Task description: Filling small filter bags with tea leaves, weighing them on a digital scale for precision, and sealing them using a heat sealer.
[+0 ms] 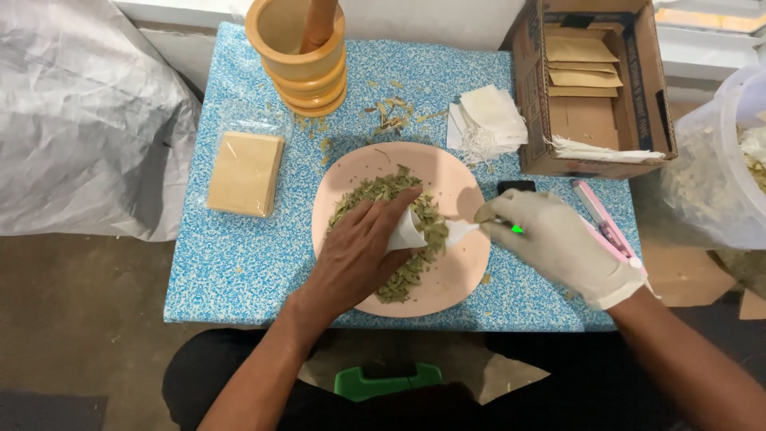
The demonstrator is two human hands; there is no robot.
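- The fingers [399,209] of the bare left hand [363,251] are pinching a small white paper bag [405,231] over the pink plate [467,275] of dried green leaves [383,191].
- The gloved right hand [558,243] is gripping a white spoon [463,231], its tip touching the bag's mouth.
- The plate is sitting mid-worktop [239,271]; a wooden mortar [297,52], a cardboard box [594,88] and a pink sealer [604,223] are lying around it.

A wooden mortar [297,49] with its pestle [317,24] stands at the blue speckled worktop's [239,263] far edge. A cardboard box [592,88] of tan packets sits right, a pink tool [604,223] beside it.
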